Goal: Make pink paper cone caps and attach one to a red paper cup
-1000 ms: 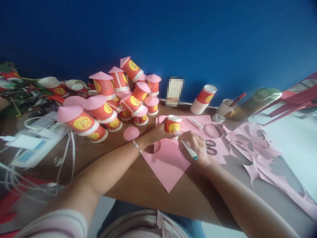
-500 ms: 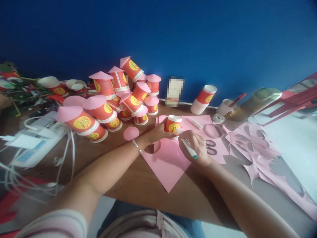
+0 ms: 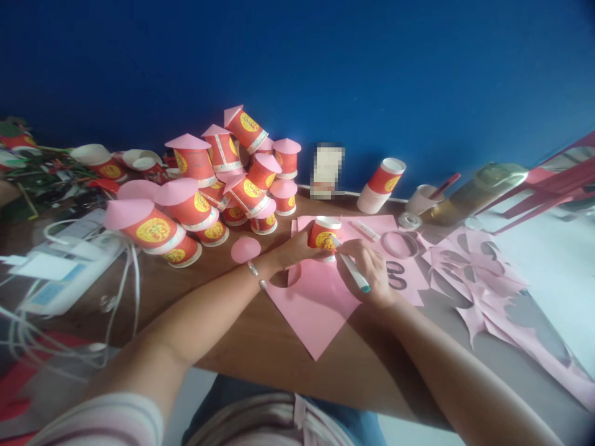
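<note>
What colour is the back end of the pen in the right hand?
Teal green, on a white pen; best seen in the head view.

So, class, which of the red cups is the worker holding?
The open-topped red cup above the pink paper: the left hand grips it, while the right hand points a pen at its yellow emblem. Neither hand holds another.

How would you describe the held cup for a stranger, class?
Below the blue wall, pink paper lies on a brown table. Over it, the left hand holds a red cup with a yellow emblem. Unlike its neighbours, it has a white pen pointed at it.
</note>
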The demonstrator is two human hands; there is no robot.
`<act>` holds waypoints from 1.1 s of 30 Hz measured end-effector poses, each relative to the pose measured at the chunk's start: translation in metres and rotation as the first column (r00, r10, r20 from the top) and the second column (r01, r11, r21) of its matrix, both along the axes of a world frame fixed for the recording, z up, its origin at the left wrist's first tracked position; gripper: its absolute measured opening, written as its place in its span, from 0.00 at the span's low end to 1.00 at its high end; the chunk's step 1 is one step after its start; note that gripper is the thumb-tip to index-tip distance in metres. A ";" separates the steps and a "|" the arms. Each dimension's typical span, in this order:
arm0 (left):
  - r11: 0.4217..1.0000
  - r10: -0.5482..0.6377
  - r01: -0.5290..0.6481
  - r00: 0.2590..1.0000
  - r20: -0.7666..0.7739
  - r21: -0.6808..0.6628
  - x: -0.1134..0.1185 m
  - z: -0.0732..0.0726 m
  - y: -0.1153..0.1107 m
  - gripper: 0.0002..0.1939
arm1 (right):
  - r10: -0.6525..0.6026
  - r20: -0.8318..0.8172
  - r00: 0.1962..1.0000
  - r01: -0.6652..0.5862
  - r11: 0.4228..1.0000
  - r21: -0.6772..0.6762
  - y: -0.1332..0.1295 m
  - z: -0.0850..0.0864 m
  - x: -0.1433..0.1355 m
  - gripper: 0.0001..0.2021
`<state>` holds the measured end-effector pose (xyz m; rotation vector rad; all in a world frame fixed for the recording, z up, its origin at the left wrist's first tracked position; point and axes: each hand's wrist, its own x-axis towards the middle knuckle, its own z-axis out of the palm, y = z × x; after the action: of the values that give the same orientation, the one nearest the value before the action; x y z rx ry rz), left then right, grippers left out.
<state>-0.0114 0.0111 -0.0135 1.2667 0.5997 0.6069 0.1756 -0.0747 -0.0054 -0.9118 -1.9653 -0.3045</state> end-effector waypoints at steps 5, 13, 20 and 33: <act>1.000 0.013 -0.013 1.000 0.014 -0.013 0.001 -0.001 0.000 0.39 | -0.043 -0.063 0.997 0.043 0.999 0.000 -0.002 -0.001 0.000 0.12; 1.000 0.024 -0.024 1.000 0.005 -0.006 -0.001 -0.004 0.001 0.37 | 0.012 0.008 1.000 -0.012 1.000 0.009 -0.002 -0.004 -0.002 0.13; 0.998 0.039 -0.037 0.999 0.033 -0.059 0.002 -0.005 0.001 0.36 | -0.013 0.004 1.000 0.013 1.000 0.006 -0.002 0.001 -0.002 0.11; 1.000 -0.007 0.008 0.998 0.063 -0.003 -0.001 -0.003 0.003 0.35 | 0.017 0.014 1.000 -0.017 1.000 0.002 -0.003 -0.006 -0.002 0.13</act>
<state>-0.0125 0.0141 -0.0168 1.2414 0.5436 0.6368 0.1737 -0.0773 -0.0117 -0.8929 -1.9844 -0.3040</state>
